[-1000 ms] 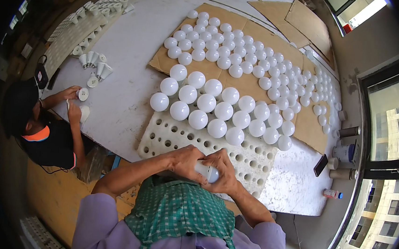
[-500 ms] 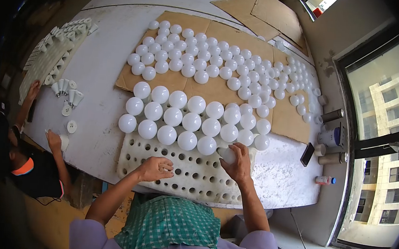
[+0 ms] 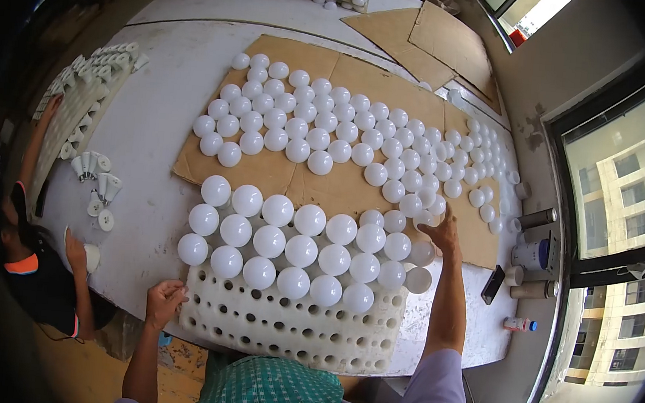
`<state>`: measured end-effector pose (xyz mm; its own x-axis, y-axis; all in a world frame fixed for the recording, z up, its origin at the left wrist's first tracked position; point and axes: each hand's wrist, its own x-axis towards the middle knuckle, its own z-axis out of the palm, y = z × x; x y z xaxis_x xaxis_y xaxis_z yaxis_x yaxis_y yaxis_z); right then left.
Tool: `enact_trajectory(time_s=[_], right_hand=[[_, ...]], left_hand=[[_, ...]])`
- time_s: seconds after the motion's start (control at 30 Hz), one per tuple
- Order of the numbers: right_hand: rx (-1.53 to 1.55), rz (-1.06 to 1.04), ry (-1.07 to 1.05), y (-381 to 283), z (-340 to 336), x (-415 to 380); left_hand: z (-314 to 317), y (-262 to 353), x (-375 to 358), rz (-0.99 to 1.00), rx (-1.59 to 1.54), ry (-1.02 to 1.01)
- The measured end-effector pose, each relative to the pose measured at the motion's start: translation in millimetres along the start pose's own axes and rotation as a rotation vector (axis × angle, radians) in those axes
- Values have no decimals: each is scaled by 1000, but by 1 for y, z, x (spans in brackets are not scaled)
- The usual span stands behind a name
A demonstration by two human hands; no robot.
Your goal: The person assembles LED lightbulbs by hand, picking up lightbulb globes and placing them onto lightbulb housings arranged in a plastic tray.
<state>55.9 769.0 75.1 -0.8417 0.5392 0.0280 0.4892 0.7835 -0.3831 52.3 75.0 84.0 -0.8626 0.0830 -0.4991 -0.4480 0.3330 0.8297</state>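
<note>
My right hand [image 3: 445, 234] reaches over the right side of the table, thumb and fingers apart around a white globe bulb cover [image 3: 423, 220] at the edge of the loose group. Below and left of it, rows of similar white bulb covers [image 3: 301, 250] stand in a pale foam tray [image 3: 282, 333] with round holes. The tray's front part shows bare holes. At the tray's left edge is my left hand [image 3: 166, 303], its fingers curled and pressed together; whatever they may hold is too small to make out.
Many more bulb covers [image 3: 319, 163] lie on a flat cardboard sheet [image 3: 189, 162]. On the left, another person's hand [image 3: 76, 250] is near white bulb bases [image 3: 106, 220]. A phone [image 3: 492, 284], flasks [image 3: 534, 289] and a small bottle [image 3: 520, 324] line the right edge by the window.
My right hand has let go of a bulb cover at the front row's right end and moved up and right to the loose ones. My left hand has moved left to the tray's edge.
</note>
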Motion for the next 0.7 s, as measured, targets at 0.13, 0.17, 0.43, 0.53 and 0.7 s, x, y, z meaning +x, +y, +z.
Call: enact_trajectory(time_s=[0.13,0.17,0.43,0.53,0.7], right_hand=[[107,258,-314,-45,-11,33],[73,257,-346,-56,-14,38],[-67,-164,-402,-80,28,59],[-63,-244,-444,-97,38,61],[-89,-394,-496,-137,55,50]], left_hand=[[-34,-14,2,-41,24,178],[-40,-19,2,-54,15,210],[-49,-40,18,-95,-25,293],[-50,-36,29,-73,-13,307],[-61,-35,51,-81,-5,367]])
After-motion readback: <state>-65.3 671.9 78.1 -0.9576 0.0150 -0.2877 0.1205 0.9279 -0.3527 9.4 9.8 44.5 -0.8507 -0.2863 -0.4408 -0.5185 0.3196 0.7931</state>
